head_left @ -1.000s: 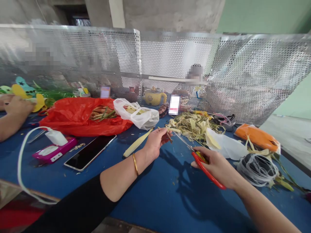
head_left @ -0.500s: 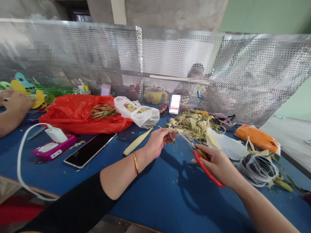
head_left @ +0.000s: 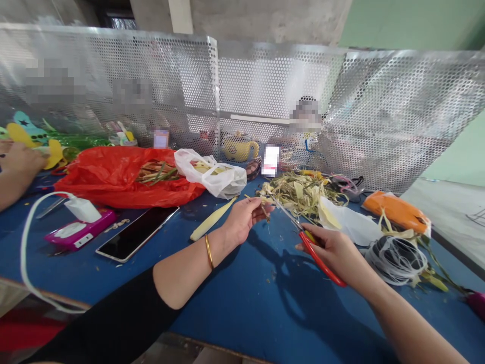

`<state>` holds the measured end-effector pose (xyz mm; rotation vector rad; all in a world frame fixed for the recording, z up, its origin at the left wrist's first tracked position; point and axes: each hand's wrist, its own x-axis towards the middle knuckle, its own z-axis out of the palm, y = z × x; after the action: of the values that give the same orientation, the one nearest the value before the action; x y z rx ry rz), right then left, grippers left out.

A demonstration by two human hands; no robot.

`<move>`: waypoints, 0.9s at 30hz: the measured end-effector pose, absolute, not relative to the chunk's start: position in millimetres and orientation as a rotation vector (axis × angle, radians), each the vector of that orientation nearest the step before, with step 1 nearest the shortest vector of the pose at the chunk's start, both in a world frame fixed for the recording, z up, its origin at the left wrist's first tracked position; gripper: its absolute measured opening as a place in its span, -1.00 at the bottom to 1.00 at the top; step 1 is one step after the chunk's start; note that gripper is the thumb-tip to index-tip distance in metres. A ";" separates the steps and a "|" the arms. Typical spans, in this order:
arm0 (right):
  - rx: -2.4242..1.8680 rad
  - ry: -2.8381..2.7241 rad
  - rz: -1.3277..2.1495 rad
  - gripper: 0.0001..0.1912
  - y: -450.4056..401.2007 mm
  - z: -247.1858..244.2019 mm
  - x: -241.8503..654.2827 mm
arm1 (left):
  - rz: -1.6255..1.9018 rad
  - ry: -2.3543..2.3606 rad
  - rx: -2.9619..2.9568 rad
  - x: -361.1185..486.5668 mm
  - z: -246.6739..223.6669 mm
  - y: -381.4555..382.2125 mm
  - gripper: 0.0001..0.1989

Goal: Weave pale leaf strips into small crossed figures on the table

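Small, pale and brown piece of dried plant material (head_left: 266,205), 1: above the blue tabletop (head_left: 242,308), near its middle, pinched between thumb and fingers of the left hand (head_left: 240,221); gold bangle (head_left: 209,252) on that wrist. Metal scissors with red handles (head_left: 322,262), 1: grasped in the right hand (head_left: 335,247), blades directed at the piece; whether they touch it, cannot tell.

Just behind: loose heap of dried, straw-coloured husks (head_left: 303,194). Beside the left hand: long, pale yellow husk (head_left: 212,220), lying flat.

To the right: crumpled white sheet (head_left: 356,223), orange plastic packet (head_left: 396,210), coil of clear line (head_left: 397,260).

To the left: black-screened phone (head_left: 138,235), face up; purple power strip (head_left: 81,233) with white charger (head_left: 84,209); red plastic bag (head_left: 94,174) containing reddish and green strips; white plastic bag (head_left: 227,183) against it.

Far left: another person's hand (head_left: 23,164) at a yellow item (head_left: 55,152). Behind: perforated metal screen (head_left: 257,83).
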<state>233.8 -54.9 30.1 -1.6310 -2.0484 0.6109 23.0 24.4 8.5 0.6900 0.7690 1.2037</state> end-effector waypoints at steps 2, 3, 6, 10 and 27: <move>-1.628 -2.047 0.565 -0.47 -54.2 30.7 233.7 | 1.207 0.779 0.681 22.6 8.1 25.0 -0.91; -1.635 -2.032 0.524 -0.46 -53.4 30.6 234.1 | 1.208 0.786 0.676 22.4 8.0 25.3 -0.91; -1.725 -1.938 0.371 -0.46 -49.6 29.4 236.7 | 1.210 0.813 0.653 21.9 8.3 26.0 -0.90; -1.940 -2.017 0.123 -0.53 -45.2 27.8 239.7 | 1.191 0.847 0.596 21.2 10.8 26.4 -0.81; -1.800 -2.636 0.044 -0.66 -54.1 20.4 230.0 | 0.637 1.054 1.001 35.2 23.8 27.2 -0.96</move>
<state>230.0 -54.1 20.4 -1.8004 -2.6357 0.0437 35.2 27.2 23.8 1.0013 1.0544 0.6369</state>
